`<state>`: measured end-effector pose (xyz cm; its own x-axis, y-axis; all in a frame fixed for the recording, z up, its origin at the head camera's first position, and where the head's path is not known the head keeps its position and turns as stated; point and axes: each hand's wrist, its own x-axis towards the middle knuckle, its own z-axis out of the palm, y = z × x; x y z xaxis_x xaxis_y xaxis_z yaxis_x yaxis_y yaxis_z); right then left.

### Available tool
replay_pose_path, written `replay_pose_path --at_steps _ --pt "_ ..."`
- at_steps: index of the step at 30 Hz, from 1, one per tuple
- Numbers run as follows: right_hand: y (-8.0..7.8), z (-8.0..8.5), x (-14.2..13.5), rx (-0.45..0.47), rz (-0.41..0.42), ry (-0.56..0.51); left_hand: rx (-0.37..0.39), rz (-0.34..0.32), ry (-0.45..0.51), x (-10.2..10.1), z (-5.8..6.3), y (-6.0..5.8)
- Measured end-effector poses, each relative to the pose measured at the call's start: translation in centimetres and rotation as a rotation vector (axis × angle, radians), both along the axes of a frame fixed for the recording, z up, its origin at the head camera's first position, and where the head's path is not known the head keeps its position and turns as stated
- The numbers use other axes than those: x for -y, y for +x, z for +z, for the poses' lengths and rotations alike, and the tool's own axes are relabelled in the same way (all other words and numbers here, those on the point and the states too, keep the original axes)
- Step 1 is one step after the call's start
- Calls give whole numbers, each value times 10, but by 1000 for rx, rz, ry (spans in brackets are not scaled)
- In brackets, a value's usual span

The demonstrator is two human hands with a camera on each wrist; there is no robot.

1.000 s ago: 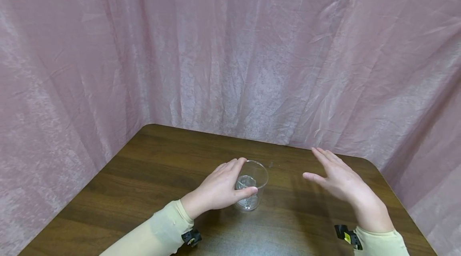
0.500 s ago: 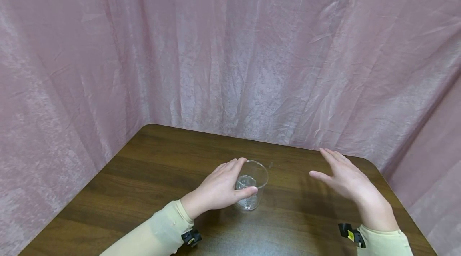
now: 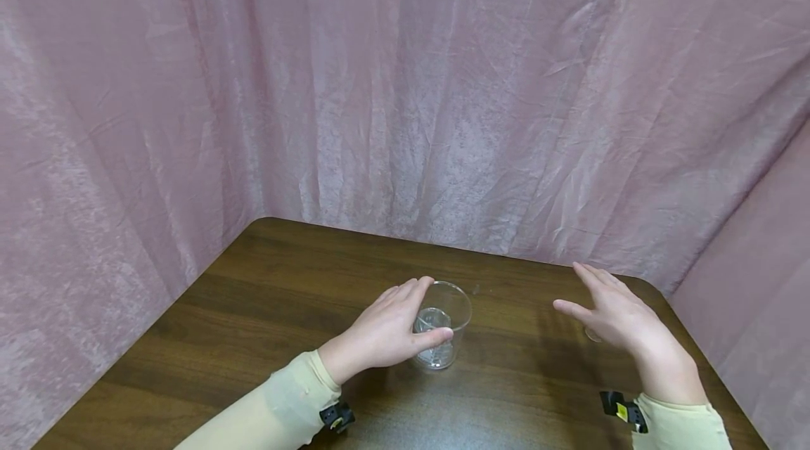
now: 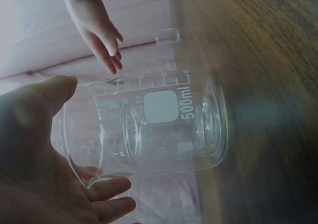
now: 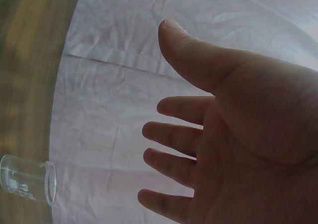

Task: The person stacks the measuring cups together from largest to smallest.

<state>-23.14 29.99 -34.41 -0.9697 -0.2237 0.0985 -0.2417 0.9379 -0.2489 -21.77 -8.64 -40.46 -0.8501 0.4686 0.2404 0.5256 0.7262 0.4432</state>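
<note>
A clear glass 500 ml beaker (image 3: 457, 320) stands upright on the brown table. My left hand (image 3: 382, 330) holds it near the rim, with the thumb on the near side and fingers round the far side. In the left wrist view, white markings show on the beaker (image 4: 161, 107), and a smaller glass form with its own rim appears inside. Above the table at the right, my right hand (image 3: 623, 323) is spread with nothing in it. A small glass beaker (image 5: 27, 180) stands below that hand; only an edge of it shows in the head view.
The wooden table (image 3: 253, 337) has rounded far corners. Pink curtains (image 3: 405, 98) hang behind it and along both sides. Black wrist straps sit at both cuffs, and a faint clear speck (image 3: 476, 289) lies beyond the large beaker.
My right hand has moved to the right, and the edge of a small glass now shows beneath it. The left hand and the large beaker have stayed in place.
</note>
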Motion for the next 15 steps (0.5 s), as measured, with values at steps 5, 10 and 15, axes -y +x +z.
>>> replay_pose_path --at_steps 5,10,15 --pt "0 1 -4 24 -19 8 3 -1 0 0 0 0" --pt "-1 2 -7 46 -34 11 13 3 -3 0 0 0" --pt "-3 1 -11 42 -39 12 17 5 -5 0 1 1"
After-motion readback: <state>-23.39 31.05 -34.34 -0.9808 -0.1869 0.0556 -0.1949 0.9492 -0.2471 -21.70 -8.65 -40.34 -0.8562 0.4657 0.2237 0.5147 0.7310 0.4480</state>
